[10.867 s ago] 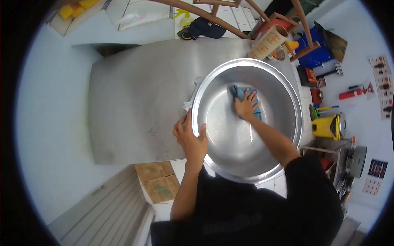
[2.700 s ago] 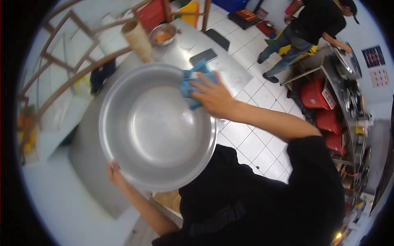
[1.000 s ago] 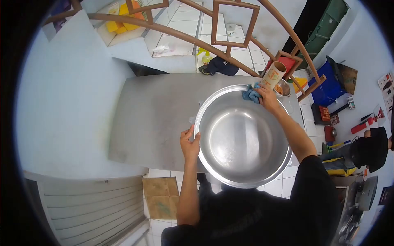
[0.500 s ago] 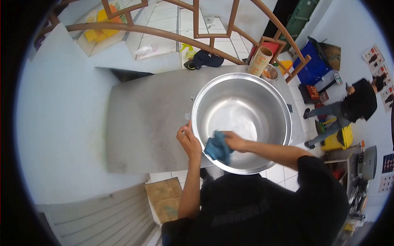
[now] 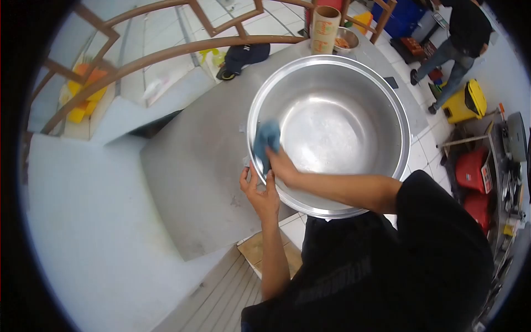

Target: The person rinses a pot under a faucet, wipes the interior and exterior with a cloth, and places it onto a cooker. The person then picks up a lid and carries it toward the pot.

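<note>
A large round metal pot stands on the grey metal table. In my right hand is a blue cloth, pressed against the inner wall at the pot's left side, near the rim. The cloth is a little blurred. My left hand is at the outside of the pot's lower left rim, its thumb and fingers apart around the edge, just below the cloth.
Behind the pot are a cardboard tube and a small metal bowl. A dark cap lies near the brown railing. Another person stands at the upper right, near a yellow bin.
My right hand and the cloth have moved up along the pot's left wall. The left hand stays at the rim, its fingers now more spread. The whole view has turned and shifted.
</note>
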`<state>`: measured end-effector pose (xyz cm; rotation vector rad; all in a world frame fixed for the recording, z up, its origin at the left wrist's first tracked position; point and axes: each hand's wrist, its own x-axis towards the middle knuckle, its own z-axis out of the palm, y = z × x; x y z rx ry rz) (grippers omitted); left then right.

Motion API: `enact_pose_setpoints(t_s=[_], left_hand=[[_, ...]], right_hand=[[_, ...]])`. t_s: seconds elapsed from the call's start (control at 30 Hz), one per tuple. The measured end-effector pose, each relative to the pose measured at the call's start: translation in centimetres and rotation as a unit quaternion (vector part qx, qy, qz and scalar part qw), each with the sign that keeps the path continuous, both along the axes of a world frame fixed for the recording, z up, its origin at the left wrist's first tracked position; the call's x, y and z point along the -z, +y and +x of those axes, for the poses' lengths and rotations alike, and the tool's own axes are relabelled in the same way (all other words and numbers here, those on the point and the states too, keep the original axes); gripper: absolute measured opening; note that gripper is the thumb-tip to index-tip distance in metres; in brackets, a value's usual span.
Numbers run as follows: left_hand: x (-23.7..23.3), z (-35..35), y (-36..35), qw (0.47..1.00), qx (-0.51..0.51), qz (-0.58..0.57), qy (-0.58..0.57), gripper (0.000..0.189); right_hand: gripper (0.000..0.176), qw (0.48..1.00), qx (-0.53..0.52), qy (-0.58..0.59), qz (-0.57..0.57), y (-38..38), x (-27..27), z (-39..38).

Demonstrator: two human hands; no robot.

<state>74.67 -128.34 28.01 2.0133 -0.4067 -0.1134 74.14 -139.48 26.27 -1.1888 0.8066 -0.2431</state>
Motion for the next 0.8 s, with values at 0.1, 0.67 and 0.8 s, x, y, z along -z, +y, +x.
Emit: enact_pose_setpoints(t_s=[0.1, 0.67, 0.8], left_hand=[[0.4, -0.1, 0.2, 1.0, 0.008, -0.013, 0.012, 0.057], [1.3, 0.0, -0.7, 0.994, -0.021, -0.084, 0.071, 0.066], [0.9, -0.5, -0.7, 0.989, -0.031, -0.114, 0.087, 0.068]], right_hand=[[0.059, 0.982, -0.086, 0.018, 0.167, -0.9, -1.6, -2.8], [0.062, 0.901, 0.41, -0.016, 0.138, -16.8, -0.9, 10.8], [0.069, 0.984, 0.144, 0.075, -0.067, -0.4, -1.0, 6.3]])
